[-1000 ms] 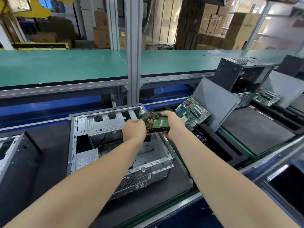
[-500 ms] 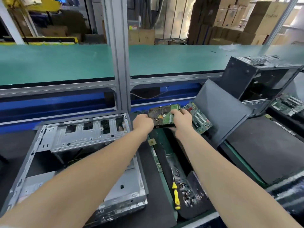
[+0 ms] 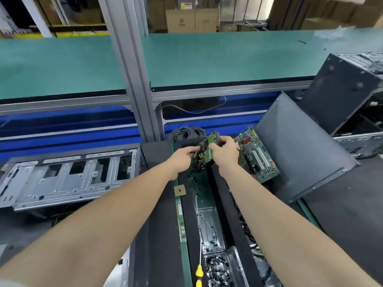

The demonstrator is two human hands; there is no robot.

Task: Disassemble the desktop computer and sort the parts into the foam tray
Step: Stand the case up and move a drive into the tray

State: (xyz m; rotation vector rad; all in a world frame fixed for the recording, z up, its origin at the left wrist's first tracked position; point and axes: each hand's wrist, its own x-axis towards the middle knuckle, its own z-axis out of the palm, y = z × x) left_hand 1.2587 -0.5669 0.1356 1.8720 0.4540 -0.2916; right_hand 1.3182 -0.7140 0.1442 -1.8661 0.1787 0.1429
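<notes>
Lying nearest: a yellow-handled screwdriver (image 3: 199,273) beside a compartment of dark screws (image 3: 217,266), at the foam tray's (image 3: 230,224) near edge.
Tray's left edge: a memory stick (image 3: 181,221), then a square processor chip (image 3: 179,191).
Hard drive (image 3: 204,155): tilted, circuit side showing, held over the tray's far end.
Left hand (image 3: 180,160): fingers curled on its left edge.
Right hand (image 3: 224,152): gripping its right edge.
Far right corner: a motherboard (image 3: 259,158) — leaning.
Far edge: a cable coil (image 3: 186,132).
</notes>
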